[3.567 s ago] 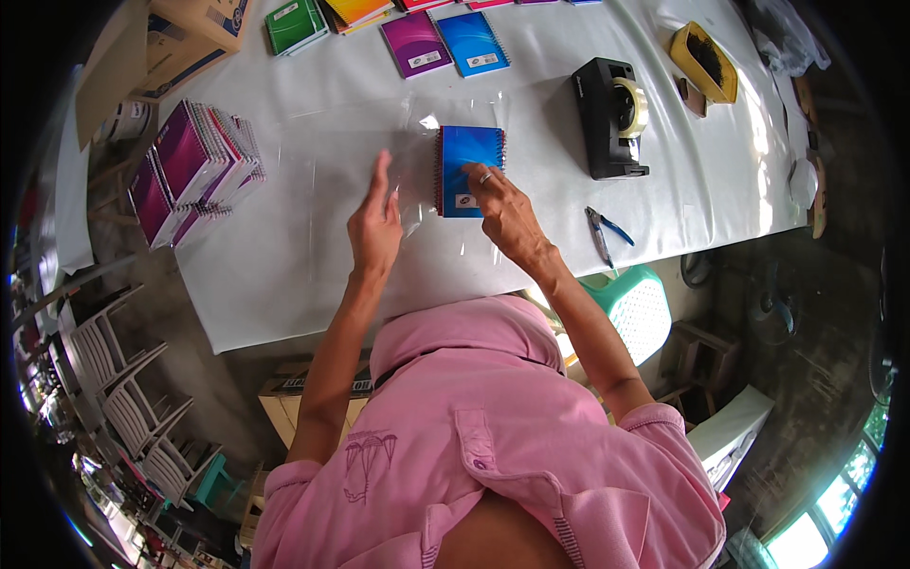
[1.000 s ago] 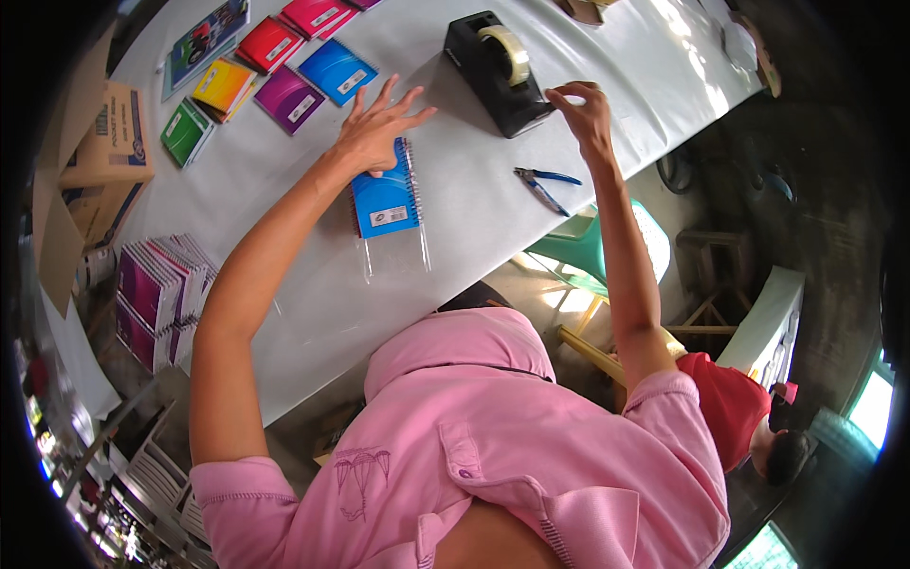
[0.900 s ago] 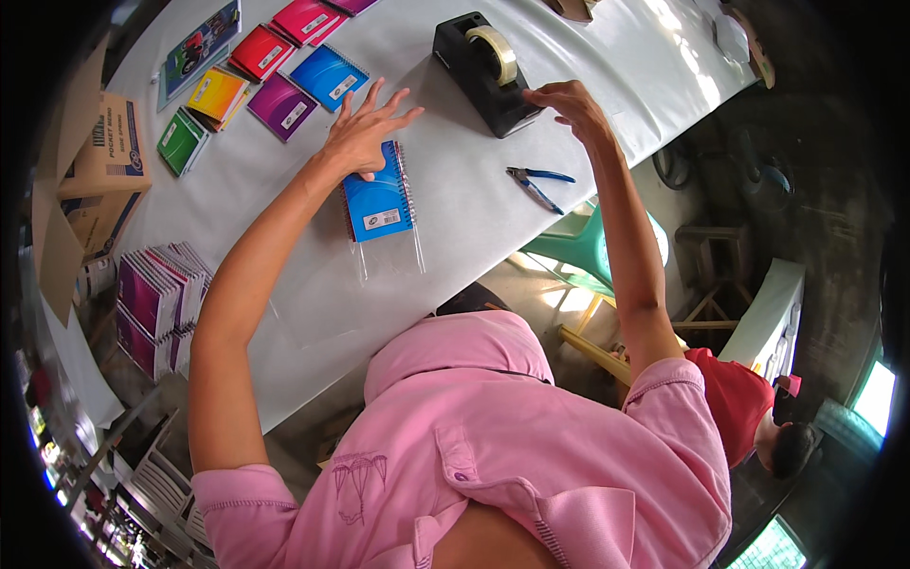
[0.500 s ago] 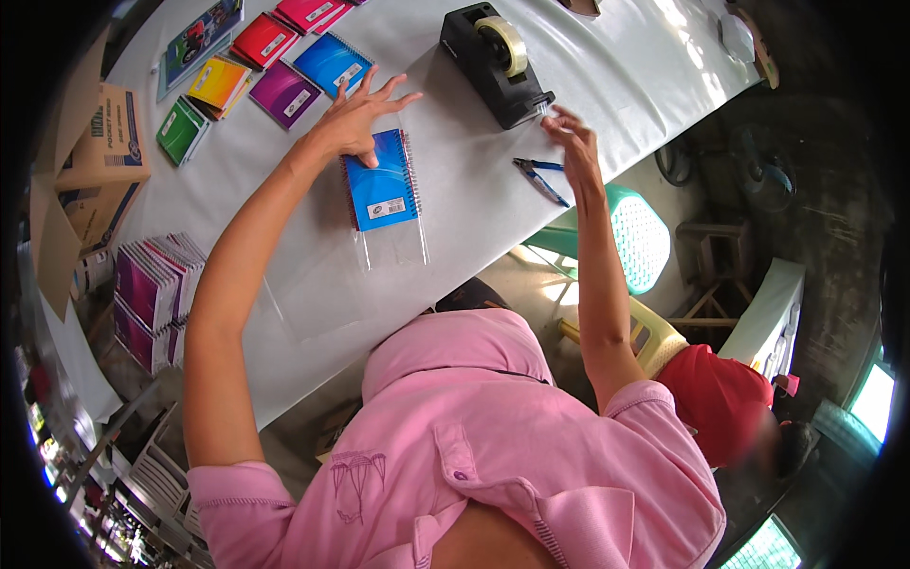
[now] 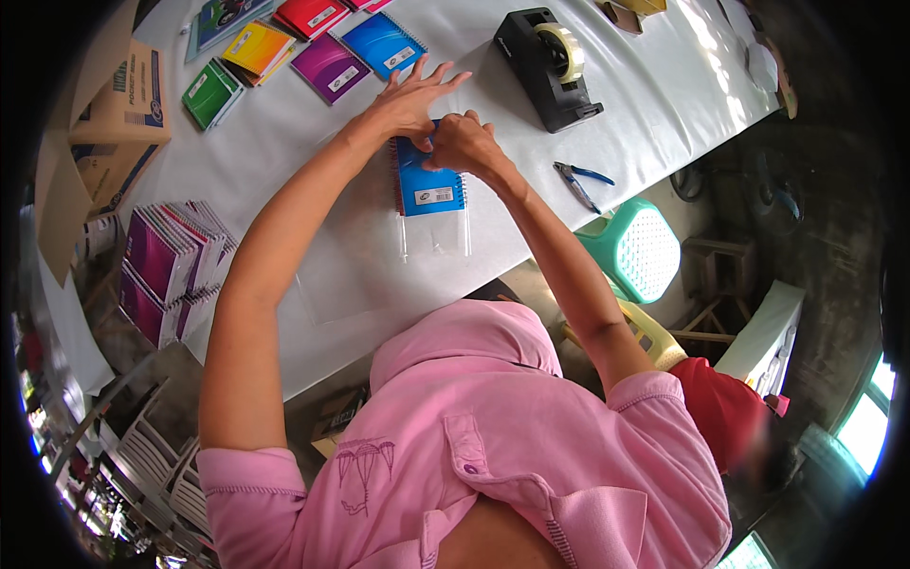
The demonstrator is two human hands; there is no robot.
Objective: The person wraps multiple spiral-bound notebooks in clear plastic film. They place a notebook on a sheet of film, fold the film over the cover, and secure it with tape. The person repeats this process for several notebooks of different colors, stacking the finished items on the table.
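Observation:
A blue spiral notebook (image 5: 428, 189) lies in a clear plastic sleeve (image 5: 435, 235) on the white table (image 5: 313, 152). The sleeve's open end sticks out toward me. My left hand (image 5: 409, 98) rests on the notebook's far edge with its fingers spread. Beside it, my right hand (image 5: 464, 144) is curled, its fingertips pinching the notebook's top right corner. A black tape dispenser (image 5: 548, 66) with a roll of clear tape stands to the right of my hands.
Small blue-handled cutters (image 5: 582, 180) lie near the table's right edge. Several coloured notebooks (image 5: 327, 66) are spread at the far side. A stack of purple notebooks (image 5: 169, 266) and cardboard boxes (image 5: 118, 100) are at left. A green stool (image 5: 633, 248) and a person in red (image 5: 722, 410) are at right.
My right hand left the tape dispenser, passed the cutters and came back to the notebook's top corner. My left hand stayed on the notebook.

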